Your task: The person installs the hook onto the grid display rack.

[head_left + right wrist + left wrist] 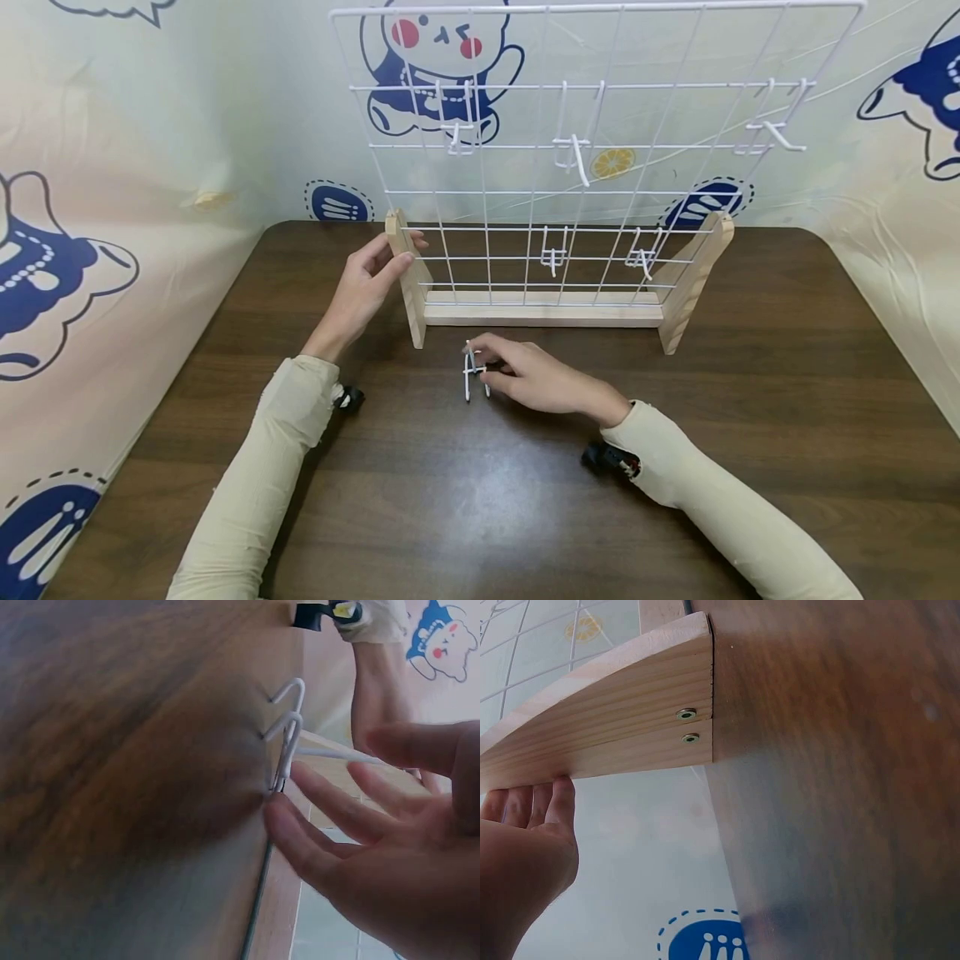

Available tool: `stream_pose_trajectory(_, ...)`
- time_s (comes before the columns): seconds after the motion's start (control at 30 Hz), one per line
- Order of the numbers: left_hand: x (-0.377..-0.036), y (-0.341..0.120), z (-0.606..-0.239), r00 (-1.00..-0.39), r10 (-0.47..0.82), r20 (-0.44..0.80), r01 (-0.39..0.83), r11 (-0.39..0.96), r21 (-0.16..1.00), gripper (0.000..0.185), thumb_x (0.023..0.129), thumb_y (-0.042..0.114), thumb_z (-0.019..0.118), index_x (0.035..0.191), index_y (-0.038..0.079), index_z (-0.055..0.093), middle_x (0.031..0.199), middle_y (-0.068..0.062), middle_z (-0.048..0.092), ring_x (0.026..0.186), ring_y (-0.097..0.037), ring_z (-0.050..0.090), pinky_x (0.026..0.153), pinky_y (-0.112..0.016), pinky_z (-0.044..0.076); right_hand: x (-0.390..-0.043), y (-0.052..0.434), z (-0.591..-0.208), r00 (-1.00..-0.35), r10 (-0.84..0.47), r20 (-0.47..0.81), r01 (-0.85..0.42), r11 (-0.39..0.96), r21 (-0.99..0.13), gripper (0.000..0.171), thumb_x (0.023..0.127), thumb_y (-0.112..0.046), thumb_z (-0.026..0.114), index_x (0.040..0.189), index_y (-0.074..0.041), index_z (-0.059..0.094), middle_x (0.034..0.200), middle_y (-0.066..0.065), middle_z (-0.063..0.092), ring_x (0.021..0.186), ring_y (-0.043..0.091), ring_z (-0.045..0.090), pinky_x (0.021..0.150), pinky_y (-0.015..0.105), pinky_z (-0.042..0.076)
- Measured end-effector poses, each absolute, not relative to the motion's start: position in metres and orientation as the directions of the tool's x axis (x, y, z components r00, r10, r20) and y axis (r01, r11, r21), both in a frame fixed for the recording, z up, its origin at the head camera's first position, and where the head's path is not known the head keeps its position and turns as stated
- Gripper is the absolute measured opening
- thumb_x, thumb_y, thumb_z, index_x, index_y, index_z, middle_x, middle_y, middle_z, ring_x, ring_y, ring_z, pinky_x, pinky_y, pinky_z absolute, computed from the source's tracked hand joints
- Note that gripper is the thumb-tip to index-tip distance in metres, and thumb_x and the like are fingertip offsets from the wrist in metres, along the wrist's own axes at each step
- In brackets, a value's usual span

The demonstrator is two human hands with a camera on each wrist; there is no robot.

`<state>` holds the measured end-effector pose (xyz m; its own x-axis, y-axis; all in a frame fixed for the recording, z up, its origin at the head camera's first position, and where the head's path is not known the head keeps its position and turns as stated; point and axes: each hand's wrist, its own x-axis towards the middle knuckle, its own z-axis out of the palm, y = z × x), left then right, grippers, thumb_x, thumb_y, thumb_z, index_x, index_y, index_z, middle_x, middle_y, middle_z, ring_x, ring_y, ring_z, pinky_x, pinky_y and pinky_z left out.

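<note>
My left hand [363,287] holds the left wooden side panel [406,279] of a white wire grid rack [525,193], thumb on the front and fingers behind. In the left wrist view, the fingertips [561,787] lie along the panel's edge [630,727]. A white wire hook [468,372] lies on the table before the rack, its bent ends toward the person. Over it reaches my right hand [543,377], fingers loosely bent. In the right wrist view the thumb [420,746] stands apart from the fingers, and the fingertips are right at the hook [289,742].
Several white hooks hang on the grid, among them an upper middle one [573,150] and a lower one [553,254]. A wooden bar [540,312] joins the side panels at the base. The right side panel [693,287] stands on the brown table [480,508], with a printed cloth [247,150] behind.
</note>
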<state>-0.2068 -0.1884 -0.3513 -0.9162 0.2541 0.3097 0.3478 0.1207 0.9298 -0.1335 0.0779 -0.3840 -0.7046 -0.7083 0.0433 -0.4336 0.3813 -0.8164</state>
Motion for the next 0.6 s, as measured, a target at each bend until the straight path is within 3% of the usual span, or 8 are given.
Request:
stream_pose_trajectory(0.1,-0.2069,-0.1889,-0.3515,-0.916,0.256,0.308,0.347,0.124,0.930,0.031,0.103,0.019,0.055,0.131,0.008,0.061,0.132,-0.027,0.058,0.117,-0.020,0.058,0.097,-0.030,0.047,-0.1321,0.0776,-0.3852,-0.671,-0.738,0.078,-0.522,0.395,-0.756,0.033,0.100,-0.009,0.058,0.132,-0.008,0.057,0.118,0.011,0.068,0.112,0.023,0.061,0.096,0.045,0.048)
stream_pose_trajectory(0.2,-0.2068,-0.1892,-0.3514,-0.919,0.254,0.301,0.340,0.127,0.932,0.033,0.103,0.019,0.055,0.132,0.004,0.059,0.132,-0.028,0.057,0.117,-0.022,0.058,0.097,-0.030,0.047,-0.1324,0.0777,-0.3858,-0.665,-0.739,0.109,-0.573,0.412,-0.708,0.022,0.100,-0.010,0.059,0.120,-0.007,0.066,0.105,0.005,0.069,0.098,0.016,0.061,0.088,0.041,0.050)
stream_pose_trajectory(0.37,-0.2064,-0.1899,-0.3519,-0.923,0.249,0.295,0.333,0.128,0.934,0.038,0.103,0.018,0.055,0.134,-0.003,0.055,0.131,-0.027,0.058,0.117,-0.025,0.058,0.095,-0.029,0.048,-0.1349,0.0801,-0.3848,-0.705,-0.701,0.108,-0.575,0.475,-0.666,0.015,0.100,-0.013,0.061,0.100,-0.010,0.076,0.100,-0.002,0.073,0.092,0.007,0.062,0.082,0.032,0.052)
stream_pose_trajectory(0.6,-0.2071,-0.1885,-0.3513,-0.920,0.253,0.299,0.338,0.127,0.933,0.039,0.103,0.019,0.055,0.135,-0.004,0.054,0.131,-0.027,0.058,0.116,-0.023,0.058,0.095,-0.029,0.048,-0.1402,0.0874,-0.3795,-0.756,-0.647,0.098,-0.534,0.522,-0.666,0.013,0.097,-0.015,0.066,0.095,-0.012,0.078,0.086,-0.003,0.073,0.064,0.005,0.050,0.061,0.025,0.043)
